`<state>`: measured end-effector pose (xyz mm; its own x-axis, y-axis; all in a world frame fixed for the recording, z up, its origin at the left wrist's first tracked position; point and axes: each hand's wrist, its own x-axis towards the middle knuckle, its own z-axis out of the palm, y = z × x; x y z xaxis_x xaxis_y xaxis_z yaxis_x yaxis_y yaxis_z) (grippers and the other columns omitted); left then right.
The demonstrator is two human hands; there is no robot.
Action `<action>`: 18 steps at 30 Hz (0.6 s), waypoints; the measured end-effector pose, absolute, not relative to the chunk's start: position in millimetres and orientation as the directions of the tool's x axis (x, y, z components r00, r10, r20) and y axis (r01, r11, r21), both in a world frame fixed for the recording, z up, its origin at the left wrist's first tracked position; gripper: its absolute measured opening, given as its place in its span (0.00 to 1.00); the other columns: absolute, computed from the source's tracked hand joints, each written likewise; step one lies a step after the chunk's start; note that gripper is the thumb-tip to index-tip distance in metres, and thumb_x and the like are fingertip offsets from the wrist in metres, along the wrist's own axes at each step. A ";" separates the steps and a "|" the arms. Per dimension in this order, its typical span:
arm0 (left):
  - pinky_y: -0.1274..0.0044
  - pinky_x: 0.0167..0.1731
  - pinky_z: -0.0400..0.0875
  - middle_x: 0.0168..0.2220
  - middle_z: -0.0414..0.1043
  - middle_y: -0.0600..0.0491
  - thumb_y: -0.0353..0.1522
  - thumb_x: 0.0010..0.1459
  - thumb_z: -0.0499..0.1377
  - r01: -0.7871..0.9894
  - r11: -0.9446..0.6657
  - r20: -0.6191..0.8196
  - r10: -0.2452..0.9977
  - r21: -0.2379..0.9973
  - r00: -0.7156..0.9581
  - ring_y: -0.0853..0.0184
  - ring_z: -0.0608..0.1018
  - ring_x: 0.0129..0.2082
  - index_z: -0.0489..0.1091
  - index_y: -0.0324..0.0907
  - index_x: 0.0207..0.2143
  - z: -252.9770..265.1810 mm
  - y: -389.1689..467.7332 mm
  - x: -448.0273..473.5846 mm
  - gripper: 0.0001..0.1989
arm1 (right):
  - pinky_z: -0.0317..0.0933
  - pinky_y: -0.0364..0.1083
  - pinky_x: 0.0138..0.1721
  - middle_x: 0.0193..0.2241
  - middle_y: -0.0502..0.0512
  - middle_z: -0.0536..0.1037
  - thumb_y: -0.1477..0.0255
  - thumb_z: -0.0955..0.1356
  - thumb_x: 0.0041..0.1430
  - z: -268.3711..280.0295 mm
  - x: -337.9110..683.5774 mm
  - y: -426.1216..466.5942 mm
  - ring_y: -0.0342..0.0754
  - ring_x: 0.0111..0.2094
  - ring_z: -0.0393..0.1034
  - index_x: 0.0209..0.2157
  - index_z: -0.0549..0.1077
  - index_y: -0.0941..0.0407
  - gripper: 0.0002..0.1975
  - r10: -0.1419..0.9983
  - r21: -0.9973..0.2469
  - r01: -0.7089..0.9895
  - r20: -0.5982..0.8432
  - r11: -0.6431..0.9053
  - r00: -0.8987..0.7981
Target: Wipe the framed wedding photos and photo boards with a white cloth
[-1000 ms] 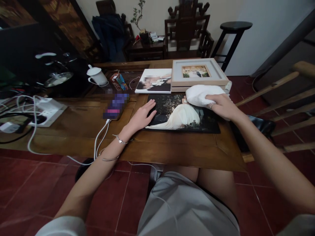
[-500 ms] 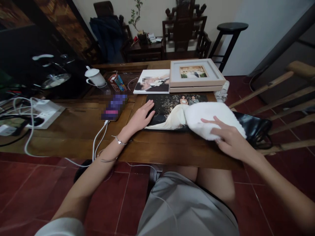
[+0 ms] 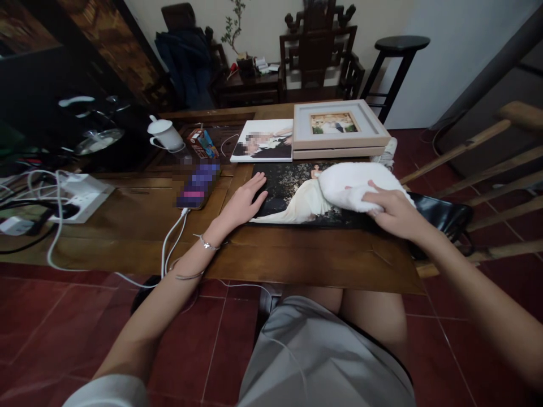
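Both hands are down on the counter (image 3: 127, 226) in front of me; my left hand (image 3: 244, 202) lies flat with the fingers spread and loosely extended, palm pressing on the near left corner of the large dark photo print (image 3: 288, 195); my right hand (image 3: 392, 212) is curled over the white cloth (image 3: 352, 186), fingers closed into its bunched folds, holding it against the right part of that print; the cloth covers the print's right side, so I cannot tell where the print's right edge runs. The print lies flat near the counter's front edge, showing a figure in a long white dress on a dark ground; just behind it, touching or nearly so, stands a pale wooden picture frame (image 3: 339, 127) lying face up on a second frame of the same kind; to the left of that stack lies a smaller unframed photo (image 3: 263, 141). Left of my left hand rests a phone (image 3: 197, 183) with a white cable (image 3: 172, 237) running from it over the counter's edge toward the floor; farther back sit a white lidded cup (image 3: 163, 134) and a small coloured carton (image 3: 203, 142); at the far left is a white power strip (image 3: 80, 195) among tangled leads. A dark bag (image 3: 441, 212) lies just right of the cloth, off the counter's right end; a thin bracelet (image 3: 206, 243) circles my left wrist.
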<state>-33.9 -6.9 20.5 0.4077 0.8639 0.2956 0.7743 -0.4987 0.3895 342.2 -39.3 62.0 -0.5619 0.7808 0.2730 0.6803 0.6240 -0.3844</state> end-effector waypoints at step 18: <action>0.60 0.68 0.53 0.68 0.58 0.39 0.40 0.70 0.47 0.765 -0.502 0.289 0.863 0.403 0.414 0.56 0.59 0.70 0.63 0.34 0.64 20.3 -6.0 -34.5 0.27 | 0.64 0.64 0.52 0.42 0.59 0.81 0.75 0.63 0.49 55.7 328.9 -13.8 0.64 0.48 0.73 0.36 0.74 0.51 0.13 0.800 -0.218 0.775 0.273 0.593 -0.535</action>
